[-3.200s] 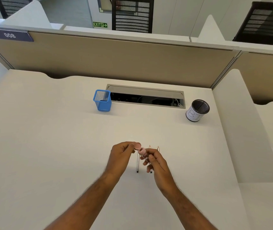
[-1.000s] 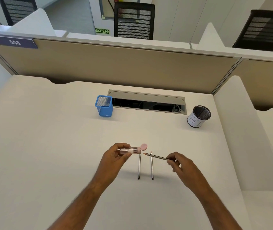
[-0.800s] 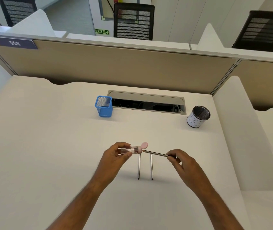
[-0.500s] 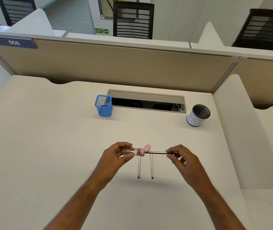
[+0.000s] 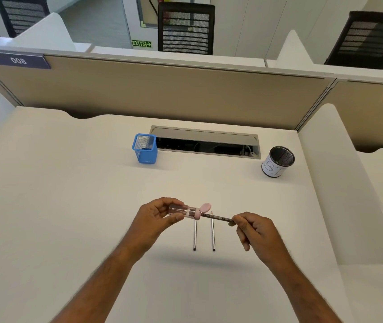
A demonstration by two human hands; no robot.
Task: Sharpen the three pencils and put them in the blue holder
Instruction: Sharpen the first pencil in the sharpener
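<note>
My left hand [image 5: 155, 217] grips a clear tube sharpener [image 5: 187, 212] with a pink end and an open pink flap, held above the desk. My right hand [image 5: 254, 230] pinches the back end of a dark pencil [image 5: 218, 217] whose tip sits inside the sharpener's pink end. Two more pencils lie side by side on the desk just below: the left pencil [image 5: 195, 235] and the right pencil [image 5: 213, 234], tips pointing away from me. The blue mesh holder [image 5: 145, 149] stands upright farther back on the left, apart from both hands.
A black mesh cup with a white paper label [image 5: 277, 162] stands at the back right. An open cable tray slot [image 5: 205, 142] runs between the two holders. A beige partition wall [image 5: 162, 89] closes the desk's far edge; a white divider [image 5: 339, 183] bounds the right.
My right hand picked one pencil off the desk, brought it leftward and slid its tip into the sharpener held by my left hand. The other two pencils stayed put.
</note>
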